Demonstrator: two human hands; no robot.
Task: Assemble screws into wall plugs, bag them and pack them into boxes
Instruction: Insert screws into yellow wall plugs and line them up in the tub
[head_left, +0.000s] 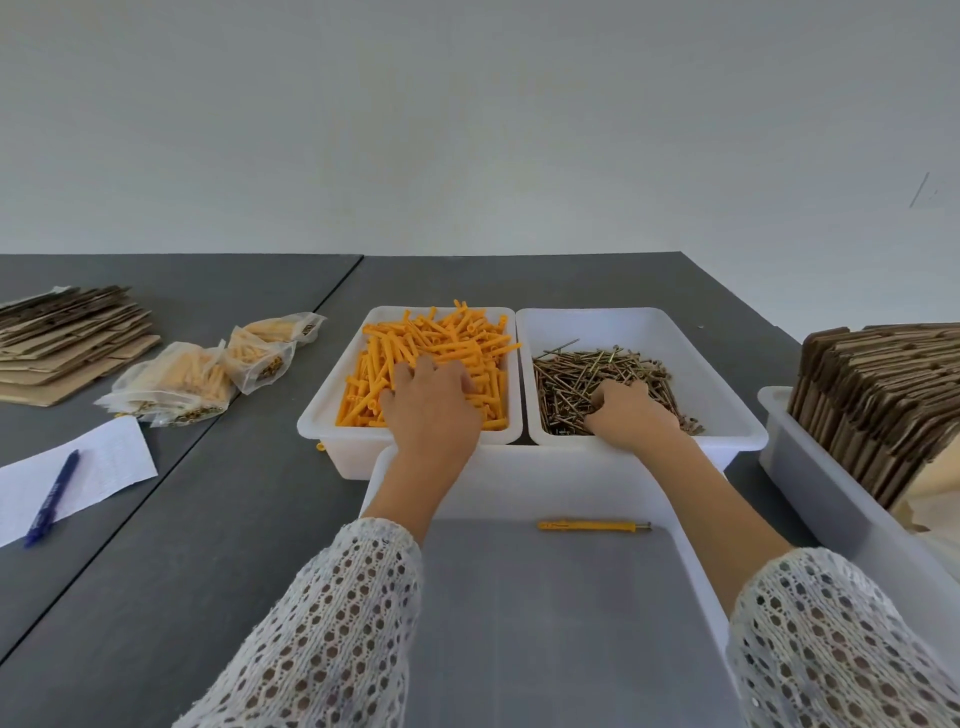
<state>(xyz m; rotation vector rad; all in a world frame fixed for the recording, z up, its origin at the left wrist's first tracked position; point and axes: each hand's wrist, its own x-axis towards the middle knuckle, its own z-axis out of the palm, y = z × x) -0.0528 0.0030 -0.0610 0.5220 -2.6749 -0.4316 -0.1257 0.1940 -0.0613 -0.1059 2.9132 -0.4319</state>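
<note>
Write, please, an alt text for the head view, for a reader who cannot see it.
A person's left hand reaches into a white bin of orange wall plugs, the right hand into a bin of screws. One assembled plug lies in the nearer tray.

Both arms wear white open-knit sleeves (332, 623) — holes throughout.

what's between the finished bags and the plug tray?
Nothing but bare grey table, crossed by the dark seam between the two tabletops. The bags lie left of it, the plug tray right. Head view shows it.
</note>
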